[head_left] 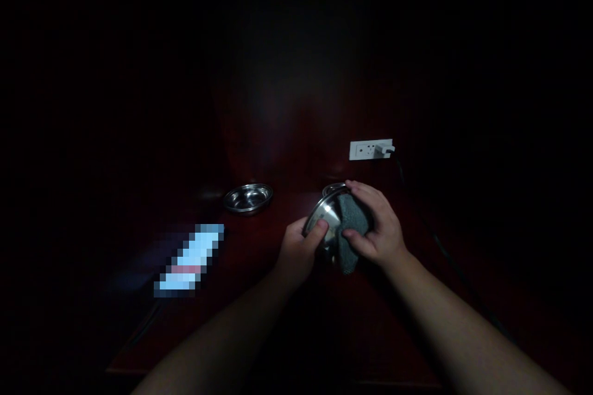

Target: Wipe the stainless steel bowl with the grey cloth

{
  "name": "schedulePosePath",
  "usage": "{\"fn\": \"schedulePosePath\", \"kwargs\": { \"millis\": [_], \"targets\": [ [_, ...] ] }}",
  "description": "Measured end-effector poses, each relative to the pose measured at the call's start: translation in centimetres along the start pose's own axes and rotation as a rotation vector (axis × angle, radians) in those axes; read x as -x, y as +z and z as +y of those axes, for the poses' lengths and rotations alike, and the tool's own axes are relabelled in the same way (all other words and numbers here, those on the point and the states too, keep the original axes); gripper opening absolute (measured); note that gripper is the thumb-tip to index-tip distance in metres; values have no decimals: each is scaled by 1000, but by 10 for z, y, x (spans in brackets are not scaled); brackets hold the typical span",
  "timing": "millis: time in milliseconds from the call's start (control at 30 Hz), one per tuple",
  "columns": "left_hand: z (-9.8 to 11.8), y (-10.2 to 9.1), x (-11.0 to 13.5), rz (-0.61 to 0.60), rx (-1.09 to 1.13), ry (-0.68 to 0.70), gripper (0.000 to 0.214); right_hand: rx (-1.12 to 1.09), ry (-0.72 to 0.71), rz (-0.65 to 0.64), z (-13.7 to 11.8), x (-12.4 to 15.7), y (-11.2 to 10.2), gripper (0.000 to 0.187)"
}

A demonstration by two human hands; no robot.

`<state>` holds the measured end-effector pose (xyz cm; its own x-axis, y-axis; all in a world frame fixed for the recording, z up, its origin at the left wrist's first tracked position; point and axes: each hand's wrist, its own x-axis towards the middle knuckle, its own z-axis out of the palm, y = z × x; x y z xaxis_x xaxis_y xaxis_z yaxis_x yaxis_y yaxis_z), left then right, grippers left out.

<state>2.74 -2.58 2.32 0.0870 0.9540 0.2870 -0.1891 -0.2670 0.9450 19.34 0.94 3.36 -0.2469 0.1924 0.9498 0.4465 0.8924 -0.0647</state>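
My left hand (299, 250) grips the lower rim of a shiny steel bowl (323, 219), tilted up on its edge above the dark red table (259, 259). My right hand (377, 225) is closed on a grey cloth (348, 222) pressed against the inside of that bowl. The scene is very dark, lit only around the hands.
A second steel bowl (248, 197) lies flat on the table to the left. A bright blurred rectangle (189, 259) lies nearer left. A white wall socket (370, 149) with a plug and a dark cable running down to the right sits behind the hands.
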Motion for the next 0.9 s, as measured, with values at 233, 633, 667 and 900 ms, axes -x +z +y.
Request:
{"fn": "schedulePosePath", "kwargs": {
  "millis": [233,633,667,900],
  "targets": [
    [1,0,1,10,-87,33,31,23,78,-28,-1,4,6,44],
    [-2,0,3,61,-146,42,30,-98,355,-29,6,10,13,47],
    [-2,0,4,71,-157,47,30,-128,396,-1,7,11,14,44],
    [4,-2,8,102,-151,95,32,-227,699,180,3,14,20,31]
  ]
}}
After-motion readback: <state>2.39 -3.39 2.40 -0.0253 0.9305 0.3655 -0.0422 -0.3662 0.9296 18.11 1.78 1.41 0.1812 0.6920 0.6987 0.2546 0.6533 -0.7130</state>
